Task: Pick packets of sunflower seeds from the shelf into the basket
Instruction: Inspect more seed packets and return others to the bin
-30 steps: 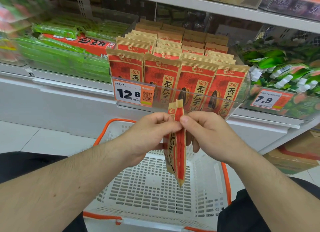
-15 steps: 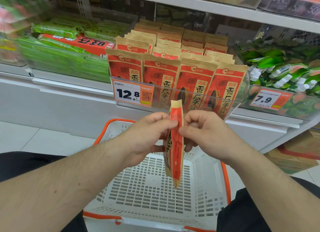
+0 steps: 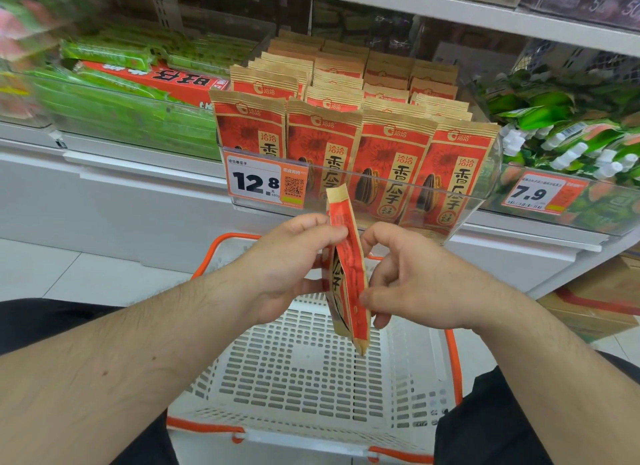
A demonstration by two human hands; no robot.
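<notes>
Seed packet (image 3: 348,277), now tilted with its top leaning left, hangs edge-on above the basket (image 3: 311,371), pinched by the left hand (image 3: 291,267) while the right hand (image 3: 412,277) has slid lower.

The basket (image 3: 311,378) sits on the floor in front of the shelf (image 3: 173,184). Directly above the basket, a seed packet (image 3: 348,291) hangs edge-on between the left hand (image 3: 291,267) and the right hand (image 3: 415,277). Behind and above the basket, rows of seed packets (image 3: 356,118) stand upright in a clear bin (image 3: 478,201) on the shelf. A price tag (image 3: 266,182) is fixed to the bin's front, toward its left end.
</notes>
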